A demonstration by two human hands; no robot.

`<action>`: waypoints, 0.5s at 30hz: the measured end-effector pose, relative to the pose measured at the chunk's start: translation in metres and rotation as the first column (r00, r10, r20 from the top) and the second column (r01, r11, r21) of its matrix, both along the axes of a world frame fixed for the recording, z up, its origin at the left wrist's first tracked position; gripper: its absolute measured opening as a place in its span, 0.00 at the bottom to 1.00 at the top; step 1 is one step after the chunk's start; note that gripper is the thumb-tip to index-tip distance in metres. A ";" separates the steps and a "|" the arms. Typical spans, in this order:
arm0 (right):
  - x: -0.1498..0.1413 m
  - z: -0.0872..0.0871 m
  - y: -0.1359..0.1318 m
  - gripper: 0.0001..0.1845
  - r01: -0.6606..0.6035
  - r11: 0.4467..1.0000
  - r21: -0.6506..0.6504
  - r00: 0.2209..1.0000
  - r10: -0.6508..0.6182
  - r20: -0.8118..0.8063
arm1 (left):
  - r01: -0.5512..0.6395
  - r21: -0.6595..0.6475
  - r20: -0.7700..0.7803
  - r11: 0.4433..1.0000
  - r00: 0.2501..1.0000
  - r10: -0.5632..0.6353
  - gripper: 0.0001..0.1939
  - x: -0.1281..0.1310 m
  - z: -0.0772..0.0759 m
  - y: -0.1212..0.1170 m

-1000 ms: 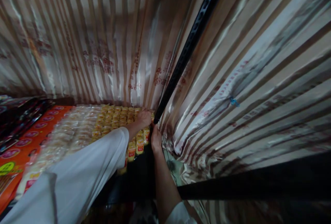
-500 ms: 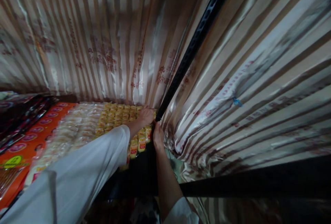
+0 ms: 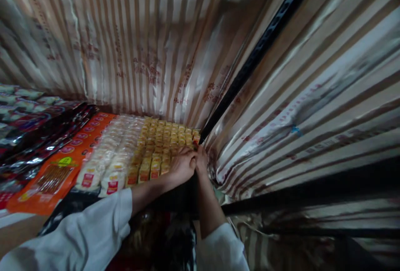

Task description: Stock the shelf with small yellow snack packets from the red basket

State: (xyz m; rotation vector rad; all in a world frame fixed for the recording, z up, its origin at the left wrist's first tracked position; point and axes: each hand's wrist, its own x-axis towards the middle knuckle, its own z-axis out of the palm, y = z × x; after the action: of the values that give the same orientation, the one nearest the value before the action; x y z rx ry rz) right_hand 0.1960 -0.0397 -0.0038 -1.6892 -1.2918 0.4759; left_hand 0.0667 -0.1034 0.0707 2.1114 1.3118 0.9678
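Note:
Rows of small yellow snack packets (image 3: pixel 170 135) stand on a dark shelf, up against the slotted black post (image 3: pixel 237 85). My left hand (image 3: pixel 183 166) is at the front right end of these rows, its fingers curled inward; whatever lies in them is hidden. Close against it, my right hand (image 3: pixel 202 159) is at the right side of the rows, just below the foot of the post. Its fingers are drawn together and partly covered, so I cannot make out what they grip. The two hands appear to touch.
Left of the yellow rows lie clear-wrapped white packets (image 3: pixel 89 174), an orange snack bag (image 3: pixel 53 179) and dark shiny packs (image 3: pixel 50 133). Striped plastic sheeting (image 3: pixel 150 46) hangs behind and to the right. A dark shelf bar (image 3: pixel 300 191) runs off rightward.
My left hand has come from the back of the yellow rows toward the front, beside my right hand. The view has shifted, showing more of the goods at the left.

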 end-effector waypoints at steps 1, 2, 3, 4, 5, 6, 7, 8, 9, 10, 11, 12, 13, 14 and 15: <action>-0.002 0.003 -0.006 0.28 0.001 1.000 -0.020 0.999 -0.002 -0.037 | 0.009 -0.008 0.039 1.000 0.999 -0.009 0.14 -0.008 -0.003 -0.017; -0.005 0.006 -0.013 0.28 0.009 1.000 -0.021 0.996 -0.011 -0.092 | 0.020 -0.017 0.078 1.000 0.997 -0.019 0.15 -0.016 -0.008 -0.034; -0.008 0.008 -0.022 0.29 0.023 1.000 -0.004 0.988 -0.023 -0.150 | 0.031 -0.029 0.115 0.999 0.993 -0.028 0.15 -0.025 -0.014 -0.052; -0.013 0.010 -0.032 0.30 0.039 0.999 0.020 0.978 -0.034 -0.205 | 0.042 -0.053 0.147 0.998 0.989 -0.034 0.16 -0.035 -0.022 -0.070; -0.018 0.011 -0.045 0.30 0.060 0.997 0.053 0.965 -0.044 -0.259 | 0.054 -0.092 0.169 0.994 0.985 -0.038 0.16 -0.046 -0.032 -0.089; -0.024 0.012 -0.059 0.30 0.071 0.994 0.080 0.956 -0.045 -0.288 | 0.064 -0.143 0.185 0.988 0.982 -0.037 0.16 -0.057 -0.043 -0.108; -0.031 0.012 -0.076 0.30 0.084 0.991 0.101 0.952 -0.050 -0.301 | 0.057 -0.221 0.190 0.974 0.982 -0.015 0.16 -0.069 -0.056 -0.126; -0.040 0.011 -0.095 0.28 0.088 0.985 0.147 0.945 -0.036 -0.324 | 0.064 -0.303 0.175 0.951 0.984 -0.011 0.16 -0.082 -0.069 -0.143; -0.049 0.009 -0.115 0.26 0.098 0.977 0.192 0.940 -0.027 -0.341 | 0.051 -0.371 0.156 0.927 0.988 0.008 0.16 -0.095 -0.082 -0.159; -0.060 0.006 -0.137 0.24 0.079 0.973 0.215 0.942 -0.003 -0.334 | 0.020 -0.444 0.117 0.896 0.993 0.035 0.17 -0.109 -0.095 -0.173; -0.071 0.002 -0.159 0.22 0.034 0.976 0.213 0.949 0.035 -0.313 | -0.050 -0.506 0.061 0.861 0.994 0.094 0.17 -0.122 -0.107 -0.185; -0.083 -0.003 -0.181 0.22 -0.039 0.980 0.197 0.952 0.096 -0.290 | -0.114 -0.556 -0.013 0.823 0.992 0.129 0.17 -0.136 -0.118 -0.195; -0.095 -0.010 -0.201 0.21 -0.135 0.978 0.158 0.950 0.173 -0.261 | -0.162 -0.599 -0.076 0.784 0.986 0.146 0.17 -0.148 -0.128 -0.203; -0.107 -0.019 -0.219 0.21 -0.220 0.971 0.098 0.946 0.237 -0.222 | -0.181 -0.635 -0.116 0.751 0.983 0.139 0.17 -0.160 -0.136 -0.208; -0.119 -0.028 -0.234 0.20 -0.333 0.943 0.004 0.929 0.329 -0.170 | -0.219 -0.665 -0.172 0.714 0.975 0.138 0.17 -0.170 -0.142 -0.210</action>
State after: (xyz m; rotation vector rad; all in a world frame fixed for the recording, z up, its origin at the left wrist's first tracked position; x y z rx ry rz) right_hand 0.0773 -0.2737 -0.0318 -1.4182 -1.4542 0.8197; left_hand -0.1032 -0.3135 -0.0716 1.4877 1.6356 0.3267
